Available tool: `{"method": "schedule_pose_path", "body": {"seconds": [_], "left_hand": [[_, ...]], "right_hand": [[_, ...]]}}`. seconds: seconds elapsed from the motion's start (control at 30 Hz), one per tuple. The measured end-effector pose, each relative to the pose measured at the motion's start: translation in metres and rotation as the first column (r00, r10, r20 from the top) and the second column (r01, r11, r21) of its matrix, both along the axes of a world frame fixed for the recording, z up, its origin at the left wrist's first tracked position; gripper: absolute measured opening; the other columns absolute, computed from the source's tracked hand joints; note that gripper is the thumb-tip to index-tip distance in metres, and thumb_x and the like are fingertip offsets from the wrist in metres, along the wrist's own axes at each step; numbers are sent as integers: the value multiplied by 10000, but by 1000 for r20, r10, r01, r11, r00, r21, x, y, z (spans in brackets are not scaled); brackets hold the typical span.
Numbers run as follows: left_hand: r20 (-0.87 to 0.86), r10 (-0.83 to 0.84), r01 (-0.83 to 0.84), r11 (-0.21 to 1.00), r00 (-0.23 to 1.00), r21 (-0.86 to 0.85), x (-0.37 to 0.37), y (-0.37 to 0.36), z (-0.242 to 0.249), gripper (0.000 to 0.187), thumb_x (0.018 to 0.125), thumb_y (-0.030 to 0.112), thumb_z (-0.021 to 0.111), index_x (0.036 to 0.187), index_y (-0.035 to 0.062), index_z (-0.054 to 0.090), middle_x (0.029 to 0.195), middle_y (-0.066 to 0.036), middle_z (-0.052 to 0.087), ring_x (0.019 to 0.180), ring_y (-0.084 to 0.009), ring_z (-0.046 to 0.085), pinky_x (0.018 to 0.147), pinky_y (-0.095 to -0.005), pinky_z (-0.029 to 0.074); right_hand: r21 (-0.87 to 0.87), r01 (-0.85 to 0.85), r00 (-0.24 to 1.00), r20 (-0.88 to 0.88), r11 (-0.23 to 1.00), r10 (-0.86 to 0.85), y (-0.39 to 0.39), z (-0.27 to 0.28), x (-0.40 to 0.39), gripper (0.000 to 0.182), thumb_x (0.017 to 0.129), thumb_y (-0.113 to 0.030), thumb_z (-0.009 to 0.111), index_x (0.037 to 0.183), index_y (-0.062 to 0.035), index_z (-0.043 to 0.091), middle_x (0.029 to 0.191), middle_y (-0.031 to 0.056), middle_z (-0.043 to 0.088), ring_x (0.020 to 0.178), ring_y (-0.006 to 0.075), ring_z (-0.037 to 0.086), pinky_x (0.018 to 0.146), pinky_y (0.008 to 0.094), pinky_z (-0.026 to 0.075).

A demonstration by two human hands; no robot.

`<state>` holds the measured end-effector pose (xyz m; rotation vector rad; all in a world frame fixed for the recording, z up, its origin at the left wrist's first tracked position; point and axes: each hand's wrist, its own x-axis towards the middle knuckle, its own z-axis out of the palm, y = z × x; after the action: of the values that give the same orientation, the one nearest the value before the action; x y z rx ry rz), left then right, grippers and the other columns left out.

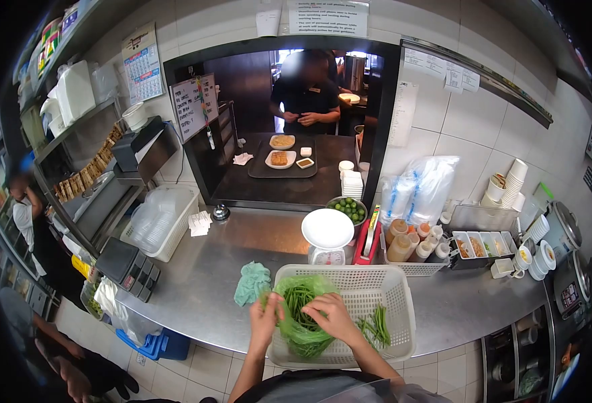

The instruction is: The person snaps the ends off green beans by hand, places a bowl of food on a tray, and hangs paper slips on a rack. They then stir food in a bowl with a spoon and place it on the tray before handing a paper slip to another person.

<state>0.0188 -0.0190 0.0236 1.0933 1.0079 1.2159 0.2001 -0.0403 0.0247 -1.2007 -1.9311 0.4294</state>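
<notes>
A green plastic bag [309, 344] full of green beans [297, 301] stands in the left part of a white perforated basket [407, 295]. My left hand [266, 318] is closed on the bag's left rim. On the other side, my right hand [331, 316] has its fingers bent together at the bag's mouth, right by the beans. Whether those fingers pinch the plastic or a bean, I cannot make out. A small bunch of loose green beans [376, 327] lies in the basket's right part. Left of the basket is a crumpled green cloth [252, 283].
Behind the basket stand a weighing scale [327, 230], a red tape dispenser [368, 238], a bowl of green limes [347, 210] and sauce bottles [401, 247]. A person [307, 94] stands beyond the pass window, before a tray [282, 169] of plates. Other people are at the left.
</notes>
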Motion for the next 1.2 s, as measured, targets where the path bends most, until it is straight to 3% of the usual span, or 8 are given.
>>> {"method": "schedule_pose_path", "body": {"seconds": [0.07, 0.17, 0.37, 0.6, 0.67, 0.77, 0.9, 1.2], "left_hand": [[177, 58, -59, 998, 982, 1, -8, 7, -5, 216, 951, 259, 465, 948, 77, 581, 505, 44, 416, 486, -40, 364, 439, -193, 271], [680, -36, 243, 946, 733, -212, -15, 9, -12, 209, 953, 260, 460, 1033, 86, 544, 491, 57, 316, 459, -60, 316, 427, -187, 247], [771, 243, 201, 880, 589, -431, -5, 9, -9, 197, 947, 197, 476, 1117, 103, 504, 528, 51, 303, 471, -48, 306, 420, -181, 259], [60, -130, 132, 991, 990, -30, -3, 4, -10, 180, 898, 140, 556, 1059, 66, 591, 645, 0, 481, 574, -71, 434, 523, -215, 373], [-249, -53, 121, 956, 967, 266, 10, 3, -20, 178, 877, 131, 586, 1021, 30, 618, 698, -23, 553, 635, -93, 497, 577, -239, 413], [-406, -258, 327, 939, 877, 108, 10, 0, -24, 206, 850, 117, 615, 1014, -7, 617, 782, -54, 602, 715, -115, 534, 634, -272, 438], [-393, -215, 329, 911, 894, 250, 16, -2, -13, 225, 813, 136, 666, 989, 2, 623, 795, -89, 579, 679, -160, 547, 626, -297, 436], [-638, 194, 186, 858, 745, 478, 13, -2, -2, 223, 751, 19, 633, 968, 52, 595, 872, -114, 591, 767, -338, 587, 630, -371, 466]], "right_hand": [[-2, 87, 982, 168, 996, -85, 4, -20, -5, 152, 832, -182, 591, 890, -64, 667, 901, 48, 613, 894, 213, 548, 908, 454, 317], [-119, 89, 912, 410, 989, -33, 1, -37, -6, 173, 825, -228, 596, 951, -131, 665, 1031, 16, 590, 1033, 214, 497, 969, 530, 253], [-353, -7, 826, 526, 936, 204, 4, -26, -4, 145, 787, -243, 628, 893, -158, 680, 1018, 9, 558, 1064, 201, 471, 988, 549, 209], [-89, 36, 994, 110, 995, -26, 7, -22, -1, 116, 785, -151, 643, 831, -51, 679, 785, 61, 561, 798, 224, 561, 774, 375, 419], [-29, 60, 996, -67, 998, -62, 1, -11, -5, 112, 779, -100, 652, 859, -26, 676, 781, 77, 572, 733, 225, 572, 688, 324, 445], [84, 119, 966, -240, 989, -96, -7, 15, -13, 124, 771, -43, 660, 889, -5, 673, 796, 91, 589, 710, 217, 587, 631, 293, 463], [219, 149, 942, -329, 964, -71, -11, 31, -8, 155, 779, -37, 652, 932, -16, 663, 813, 91, 600, 713, 226, 608, 605, 289, 469], [115, 239, 941, 219, 964, -259, -9, 25, 17, 62, 840, -68, 583, 858, -10, 592, 778, 137, 558, 669, 231, 568, 606, 329, 448]]}}
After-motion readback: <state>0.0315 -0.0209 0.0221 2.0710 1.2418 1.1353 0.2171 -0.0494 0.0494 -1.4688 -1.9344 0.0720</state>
